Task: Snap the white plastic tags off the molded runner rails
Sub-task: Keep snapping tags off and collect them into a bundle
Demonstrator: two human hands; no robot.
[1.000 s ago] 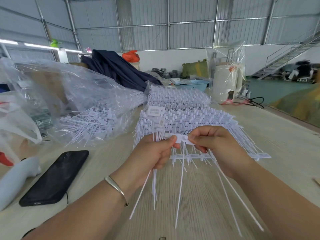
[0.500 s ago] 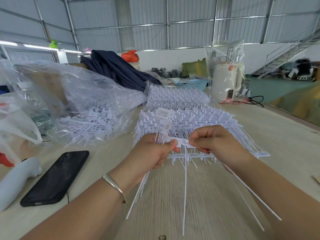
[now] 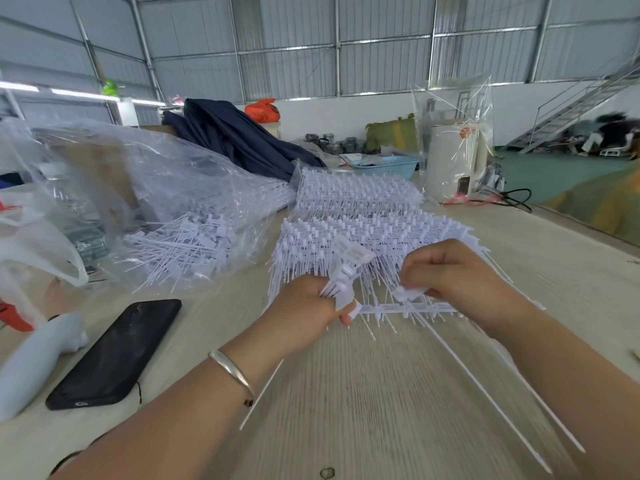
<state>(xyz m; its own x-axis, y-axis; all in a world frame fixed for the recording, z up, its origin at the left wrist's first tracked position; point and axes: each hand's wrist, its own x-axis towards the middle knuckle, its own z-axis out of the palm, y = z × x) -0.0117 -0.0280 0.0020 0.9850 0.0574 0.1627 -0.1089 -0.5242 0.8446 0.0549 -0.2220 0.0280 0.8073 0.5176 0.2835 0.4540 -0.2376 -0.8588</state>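
White plastic everywhere: the left hand grips a bunch of snapped-off tags, heads fanning up toward 12 o'clock. The right hand pinches one tag head on the runner rail, which spans between both hands just above the counter. Stacked rails lie at 12 o'clock; a black phone sits at 9 o'clock.

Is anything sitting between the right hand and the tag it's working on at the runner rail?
Nothing visible. The right hand already pinches a white tag just above the runner rail. The left hand grips a bundle of tags beside it.
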